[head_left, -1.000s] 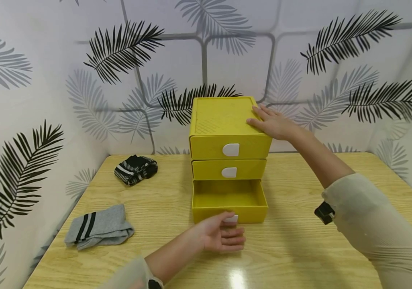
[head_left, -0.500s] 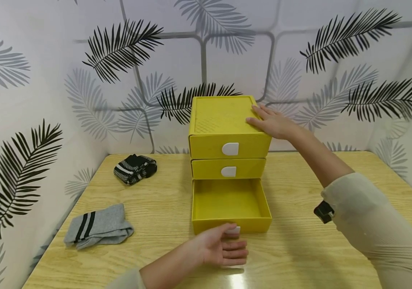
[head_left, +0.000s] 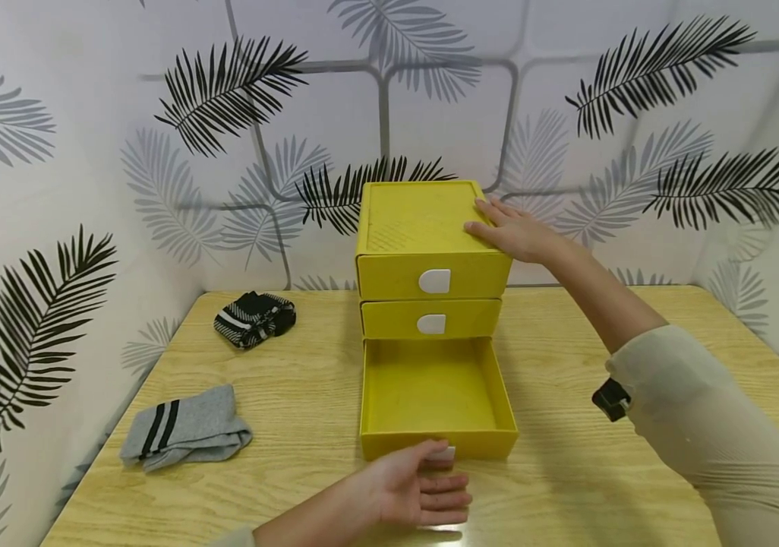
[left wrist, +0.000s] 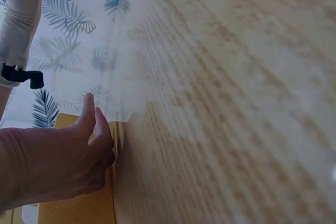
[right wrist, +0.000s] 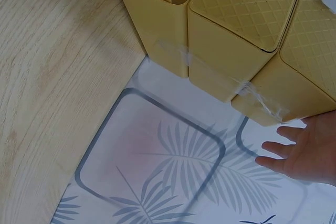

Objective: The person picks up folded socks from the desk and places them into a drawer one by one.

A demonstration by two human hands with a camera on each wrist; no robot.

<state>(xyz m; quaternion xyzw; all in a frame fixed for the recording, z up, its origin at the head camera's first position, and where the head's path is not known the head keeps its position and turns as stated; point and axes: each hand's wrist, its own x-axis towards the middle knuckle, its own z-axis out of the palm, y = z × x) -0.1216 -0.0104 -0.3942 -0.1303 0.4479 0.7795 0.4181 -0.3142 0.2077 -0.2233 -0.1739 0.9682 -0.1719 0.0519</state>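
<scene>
A yellow drawer unit [head_left: 430,277] stands on the wooden table, its upper two drawers closed. The bottom drawer [head_left: 439,395] is pulled out with nothing inside. My left hand [head_left: 406,490] is at the drawer's front, the thumb against its white handle [head_left: 443,454]; the other fingers I can see extend below, and the exact grip is partly hidden. In the left wrist view the hand [left wrist: 63,161] is beside the yellow drawer front. My right hand [head_left: 515,234] rests on the unit's top right edge, fingers spread; the right wrist view shows those fingers [right wrist: 286,148] extended.
Left of the unit lie a folded grey sock [head_left: 184,427] with black stripes and, farther back, a bundled black-and-white patterned sock [head_left: 255,320]. Leaf-printed cloth [head_left: 335,106] hangs behind the table [head_left: 588,456] and at its sides.
My left hand has moved toward me, and the bottom drawer has slid farther out with it. My right hand has stayed on top of the unit.
</scene>
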